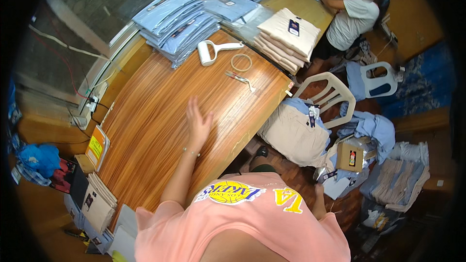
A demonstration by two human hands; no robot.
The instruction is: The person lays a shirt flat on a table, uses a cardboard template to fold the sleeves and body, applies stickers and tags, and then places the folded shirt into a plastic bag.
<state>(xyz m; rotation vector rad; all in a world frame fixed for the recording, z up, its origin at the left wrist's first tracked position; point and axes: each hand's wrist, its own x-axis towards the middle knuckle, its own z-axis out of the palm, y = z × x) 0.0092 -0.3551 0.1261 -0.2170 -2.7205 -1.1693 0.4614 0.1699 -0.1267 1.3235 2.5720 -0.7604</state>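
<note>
My left hand [198, 123] is open, its fingers spread, at the surface of the striped wooden table [145, 121]. It holds nothing. Beyond it lie a white lint roller [208, 52], a ring of tape [241, 62] and small thread snips [240, 78]. My right hand [319, 196] hangs low on the right, beside a white sheet [335, 187] among garments; its fingers are too unclear to read. Near that hand, folded beige garments [296, 133] rest on a white plastic chair [332, 92].
Bagged light-blue garments [172, 24] and a beige garment stack [291, 31] line the table's far side. A co-worker [357, 22] is at the far right table. A second chair [378, 80], a cardboard piece [349, 157] and bundled garments [395, 174] crowd the right.
</note>
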